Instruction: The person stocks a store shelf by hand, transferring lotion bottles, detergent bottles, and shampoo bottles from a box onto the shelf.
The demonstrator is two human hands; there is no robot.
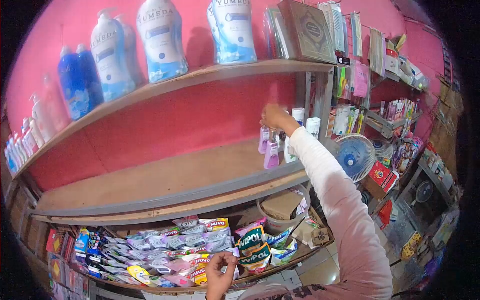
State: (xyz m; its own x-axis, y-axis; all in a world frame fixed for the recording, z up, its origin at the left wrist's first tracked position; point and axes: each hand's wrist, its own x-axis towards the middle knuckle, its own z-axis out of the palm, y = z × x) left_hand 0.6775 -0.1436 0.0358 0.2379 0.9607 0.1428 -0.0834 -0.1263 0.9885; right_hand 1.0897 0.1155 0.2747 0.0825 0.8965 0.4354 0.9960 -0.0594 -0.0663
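Note:
My right hand (279, 119) reaches over the middle shelf, its fingers closed around the top of a purple bottle (271, 156) near the shelf's right end. Another purple bottle (263, 140) stands just left of it. White-capped bottles (312, 127) are close behind and to the right, partly covered by my wrist and sleeve. Low in the view, my left hand (220, 274) is held with curled fingers and nothing visible in them. It is in front of the refill pouches (195, 242) and beside green Wipol pouches (254, 250).
Large Yumeda pump bottles (161, 42) and a thick ornate book (312, 32) line the upper shelf (200, 77). Beneath the middle shelf (150, 172) sits a bucket (287, 225) with cardboard inside. A fan (354, 157) and hanging goods are to the right.

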